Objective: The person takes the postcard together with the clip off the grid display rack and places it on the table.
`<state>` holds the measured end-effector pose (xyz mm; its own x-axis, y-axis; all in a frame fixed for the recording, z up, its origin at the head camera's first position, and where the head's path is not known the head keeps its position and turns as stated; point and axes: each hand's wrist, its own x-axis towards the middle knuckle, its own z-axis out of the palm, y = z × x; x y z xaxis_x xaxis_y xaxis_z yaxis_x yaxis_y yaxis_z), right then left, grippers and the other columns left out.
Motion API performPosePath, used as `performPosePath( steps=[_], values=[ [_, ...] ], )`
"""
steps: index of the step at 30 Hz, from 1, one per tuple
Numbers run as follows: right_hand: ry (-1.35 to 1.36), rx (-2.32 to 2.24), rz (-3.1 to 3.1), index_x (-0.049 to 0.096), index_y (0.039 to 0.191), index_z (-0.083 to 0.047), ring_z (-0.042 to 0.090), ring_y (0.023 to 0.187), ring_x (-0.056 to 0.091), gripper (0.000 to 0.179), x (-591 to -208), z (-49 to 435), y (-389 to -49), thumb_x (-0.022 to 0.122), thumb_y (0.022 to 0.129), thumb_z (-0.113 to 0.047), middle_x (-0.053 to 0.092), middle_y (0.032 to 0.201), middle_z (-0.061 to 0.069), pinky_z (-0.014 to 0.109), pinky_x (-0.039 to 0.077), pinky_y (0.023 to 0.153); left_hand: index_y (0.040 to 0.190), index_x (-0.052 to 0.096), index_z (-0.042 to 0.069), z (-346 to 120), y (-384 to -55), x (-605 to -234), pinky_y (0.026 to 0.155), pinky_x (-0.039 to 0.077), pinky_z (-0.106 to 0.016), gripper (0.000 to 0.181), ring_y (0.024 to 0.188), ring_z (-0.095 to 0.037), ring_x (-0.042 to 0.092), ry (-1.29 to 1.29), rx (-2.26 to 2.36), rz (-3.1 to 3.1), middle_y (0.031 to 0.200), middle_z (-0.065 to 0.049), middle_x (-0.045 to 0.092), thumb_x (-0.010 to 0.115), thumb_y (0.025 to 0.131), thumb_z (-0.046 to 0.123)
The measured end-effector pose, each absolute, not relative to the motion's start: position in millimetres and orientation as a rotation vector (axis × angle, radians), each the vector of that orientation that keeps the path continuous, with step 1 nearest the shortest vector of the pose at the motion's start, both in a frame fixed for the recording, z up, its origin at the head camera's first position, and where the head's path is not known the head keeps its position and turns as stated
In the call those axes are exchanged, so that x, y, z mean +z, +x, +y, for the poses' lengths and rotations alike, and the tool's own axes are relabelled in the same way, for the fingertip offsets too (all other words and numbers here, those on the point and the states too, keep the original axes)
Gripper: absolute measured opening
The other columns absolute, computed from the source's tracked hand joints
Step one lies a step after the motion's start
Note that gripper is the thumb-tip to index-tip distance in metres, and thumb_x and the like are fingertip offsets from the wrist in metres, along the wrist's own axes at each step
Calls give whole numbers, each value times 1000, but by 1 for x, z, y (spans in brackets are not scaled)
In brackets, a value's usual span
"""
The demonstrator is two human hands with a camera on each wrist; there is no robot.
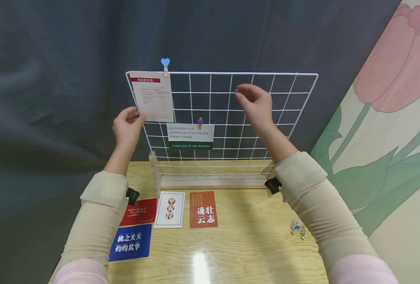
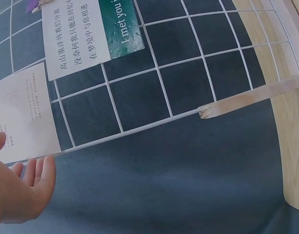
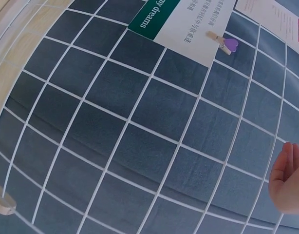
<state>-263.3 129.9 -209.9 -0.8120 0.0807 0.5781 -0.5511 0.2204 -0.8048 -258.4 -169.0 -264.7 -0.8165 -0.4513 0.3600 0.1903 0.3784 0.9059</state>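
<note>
A white card (image 1: 152, 98) with a red band hangs at the upper left of a white wire grid (image 1: 220, 92), beneath a clothespin with a blue heart (image 1: 165, 62). My left hand (image 1: 126, 128) is at the card's lower left corner, its thumb over the front and relaxed fingers (image 2: 45, 175) along the outer edge. My right hand (image 1: 257, 106) is raised before the grid's right half, fingers loosely bent, with nothing visible in it. Lower on the grid hangs a white and green card (image 1: 190, 138) under a clothespin with a purple heart (image 3: 231, 45).
On the wooden table (image 1: 238, 240) lie a red card (image 1: 140, 213), a blue card (image 1: 130, 242), a white card with red characters (image 1: 170, 217) and an orange card (image 1: 203, 209). Several small clothespins (image 1: 298, 228) lie at the right. A dark curtain (image 1: 210, 31) hangs behind.
</note>
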Motion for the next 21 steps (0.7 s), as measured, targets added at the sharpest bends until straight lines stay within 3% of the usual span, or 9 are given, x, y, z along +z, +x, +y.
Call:
performPosePath(
  steps=[6,14,21],
  values=[
    [450,1583,-2023,59,98,7,10,76,55,21,-207,123,-265,60,80,-3,62,94,12,18,44,67,112,55,3,-166,-261,-263,76,45,-24,36,89,-19,51,226,-1480,-2069,106,-10,56,63,78,12],
    [475,1601,-2031,59,101,5,14,85,56,22,-198,113,-265,59,80,-3,60,97,13,22,45,77,113,55,3,-164,-264,-263,73,44,-20,36,88,-16,51,228,-1454,-2090,106,-9,57,62,79,13],
    [488,1556,-2053,60,100,5,14,83,55,22,-190,103,-267,60,80,-4,60,97,12,21,45,74,113,55,4,-162,-264,-262,73,43,-21,36,88,-17,50,229,-1441,-2083,106,-9,57,62,79,13]
  ],
)
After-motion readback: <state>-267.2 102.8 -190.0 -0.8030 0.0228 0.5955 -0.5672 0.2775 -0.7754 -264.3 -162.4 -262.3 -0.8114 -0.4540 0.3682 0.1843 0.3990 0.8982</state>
